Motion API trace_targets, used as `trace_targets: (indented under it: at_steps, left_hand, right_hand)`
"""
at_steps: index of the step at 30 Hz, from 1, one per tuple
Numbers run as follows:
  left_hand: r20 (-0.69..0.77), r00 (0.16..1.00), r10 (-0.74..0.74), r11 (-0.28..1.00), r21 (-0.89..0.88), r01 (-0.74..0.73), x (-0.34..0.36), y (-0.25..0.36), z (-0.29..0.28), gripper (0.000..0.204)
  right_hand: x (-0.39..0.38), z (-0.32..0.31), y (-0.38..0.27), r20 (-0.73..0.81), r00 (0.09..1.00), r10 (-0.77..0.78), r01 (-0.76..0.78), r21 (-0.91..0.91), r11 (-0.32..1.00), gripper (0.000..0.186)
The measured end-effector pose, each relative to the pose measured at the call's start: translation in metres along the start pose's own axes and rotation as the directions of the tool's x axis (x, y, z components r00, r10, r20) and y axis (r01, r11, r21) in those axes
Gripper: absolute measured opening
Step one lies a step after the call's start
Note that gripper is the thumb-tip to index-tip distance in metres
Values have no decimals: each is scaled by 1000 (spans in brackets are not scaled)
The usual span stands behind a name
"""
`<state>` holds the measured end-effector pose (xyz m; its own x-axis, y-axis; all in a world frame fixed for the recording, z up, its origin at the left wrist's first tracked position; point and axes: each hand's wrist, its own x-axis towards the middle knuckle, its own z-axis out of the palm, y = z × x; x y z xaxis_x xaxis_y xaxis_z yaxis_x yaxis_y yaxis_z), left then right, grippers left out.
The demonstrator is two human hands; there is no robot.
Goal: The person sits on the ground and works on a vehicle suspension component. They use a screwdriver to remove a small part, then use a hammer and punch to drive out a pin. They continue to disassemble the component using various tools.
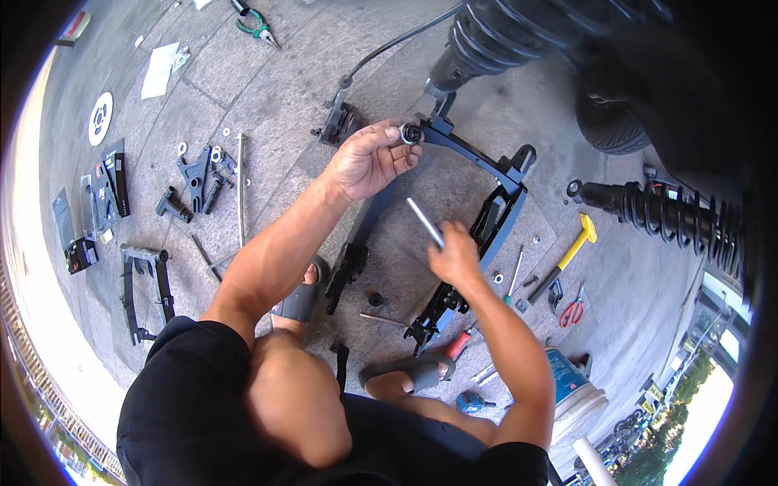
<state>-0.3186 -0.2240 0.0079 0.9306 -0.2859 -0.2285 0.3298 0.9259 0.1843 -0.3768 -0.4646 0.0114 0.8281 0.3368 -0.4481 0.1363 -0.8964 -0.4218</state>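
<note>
My left hand [373,159] is closed, pinching a small ring-shaped part [411,134] with a black centre and a bright metal rim. It is held at the near end of the black swingarm frame [474,154], and I cannot tell whether the two touch. In my right hand [455,255] is a shiny metal rod [425,221], tilted up and to the left. The right fingers are wrapped round its lower end, slightly blurred. The swingarm lies on the paving between my feet, its two arms pointing toward me. A black coil-spring shock absorber [494,40] rises from its far side.
Pliers [258,31], brackets [194,180] and a long axle [241,190] lie to the left and far left. A yellow hammer [577,243], red-handled pliers [572,313] and a blue-and-white bucket [575,389] are on the right. Another shock absorber [664,212] hangs there, below a tyre [614,125].
</note>
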Motion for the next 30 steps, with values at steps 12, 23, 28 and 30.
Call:
trace_targets:
  at_steps: [12, 23, 28, 30]
  left_hand:
    - [-167, 984, 67, 850, 526, 32, -6, -14, 17, 30]
    - [-165, 984, 61, 764, 642, 61, 12, -6, 15, 38]
    - [-158, 903, 400, 474, 878, -57, 26, 2, 1, 32]
    - [-92, 866, 492, 314, 946, -78, 40, 9, -10, 32]
  right_hand:
    - [20, -22, -32, -279, 960, 14, 202, 729, 654, 44]
    - [77, -66, -56, -124, 991, -50, 130, 811, 570, 32]
    - [112, -84, -28, -152, 972, 177, 60, 897, 438, 20]
    - [134, -88, -18, -118, 960, 254, 26, 941, 338, 21]
